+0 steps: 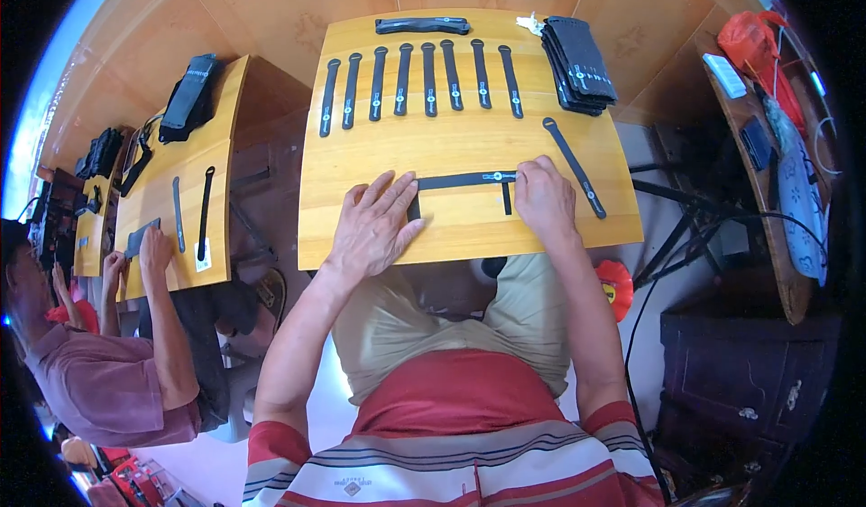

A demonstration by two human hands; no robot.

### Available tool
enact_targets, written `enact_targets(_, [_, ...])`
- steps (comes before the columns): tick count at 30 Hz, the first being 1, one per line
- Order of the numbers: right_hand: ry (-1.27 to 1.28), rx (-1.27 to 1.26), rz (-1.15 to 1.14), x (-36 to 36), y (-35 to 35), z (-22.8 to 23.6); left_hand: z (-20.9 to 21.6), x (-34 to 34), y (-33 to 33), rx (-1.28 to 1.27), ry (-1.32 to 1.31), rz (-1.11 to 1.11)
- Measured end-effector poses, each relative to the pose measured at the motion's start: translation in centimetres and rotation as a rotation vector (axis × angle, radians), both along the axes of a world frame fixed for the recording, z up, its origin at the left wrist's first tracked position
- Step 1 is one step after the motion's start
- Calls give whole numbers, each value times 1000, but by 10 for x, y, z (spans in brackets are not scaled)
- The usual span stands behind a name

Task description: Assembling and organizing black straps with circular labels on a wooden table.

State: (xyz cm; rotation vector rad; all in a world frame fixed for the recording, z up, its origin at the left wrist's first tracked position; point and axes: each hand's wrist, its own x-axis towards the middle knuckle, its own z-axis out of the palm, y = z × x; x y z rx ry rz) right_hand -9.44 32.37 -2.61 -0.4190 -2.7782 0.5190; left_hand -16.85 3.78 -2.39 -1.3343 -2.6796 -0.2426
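A black strap (456,180) is being held crosswise on the near part of a yellow wooden table (361,155); its left end is being met by the fingertips of the left hand (372,223), which is being spread wide, palm down; the right hand (548,202) is being held narrow, fingers curled at the strap's right end, though whether that end is being pinched or merely pressed cannot be told; a short black strip (507,198) is being shown just below the strap, near the right hand; farther back, the wood is being crossed by a row of eight looped straps (428,78), backed by a black bundle (422,25) and a stack of black pieces (577,60); a slanting lone strap (575,167) is being left at the right; at another table, a dark piece (142,236) is being handled by a co-worker (117,385)
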Motion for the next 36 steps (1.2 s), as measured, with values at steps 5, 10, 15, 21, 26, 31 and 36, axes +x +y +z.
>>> enact_targets(5, [67,243,211,-3,-49,6,0,3,0,25,15,-3])
enact_targets(10, [-23,176,465,0,-83,0,1,0,0,43,11,-9])
enact_targets(15, [-207,166,331,19,-44,-5,2,0,1,50,13,-1])
enact_targets(21, [-257,119,254,22,-36,-5,1,2,1,64,13,-3])
enact_targets(26, [-204,87,272,25,-33,-5,-1,4,0,61,10,-5])
enact_targets(31, [-133,-18,267,24,-28,4,-4,6,-2,42,-1,12])
enact_targets(36, [45,68,205,37,4,10,-3,5,-3,69,-35,22])
